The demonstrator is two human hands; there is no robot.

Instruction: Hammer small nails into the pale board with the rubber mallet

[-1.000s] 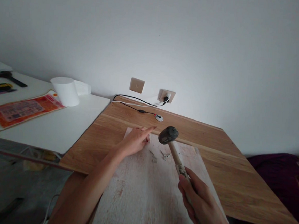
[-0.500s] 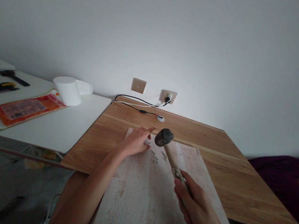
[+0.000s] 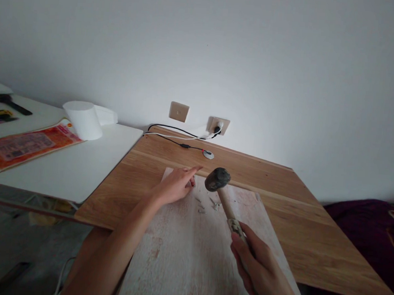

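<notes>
Right hand [image 3: 259,264]: fingers wrapped tight round the low end of the hammer [image 3: 223,196] handle. A grip that far from the head probably buys leverage. The handle runs up and away from those fingers, and the dark head sits above the board [image 3: 189,255], not touching it as far as I can see. Left hand [image 3: 176,186] is on the far-left end of the board: index stretched forward, the other fingers curled down to the surface. Can't tell whether they pinch anything; the hand looks placed to steady the board, or something small on it. Head is just right of the left fingertips, close but apart. Small metal bits [image 3: 201,206] are scattered on the board between the two hands, near the left fingers and below the head, too small to identify. Board lies on the wooden tabletop [image 3: 141,175], with its near end running toward the person. Beyond the left fingers: cable [image 3: 177,139] to a wall socket [image 3: 218,125]. Well left of them: white table [image 3: 81,166] with a white roll [image 3: 82,120] and an orange pack [image 3: 21,144].
</notes>
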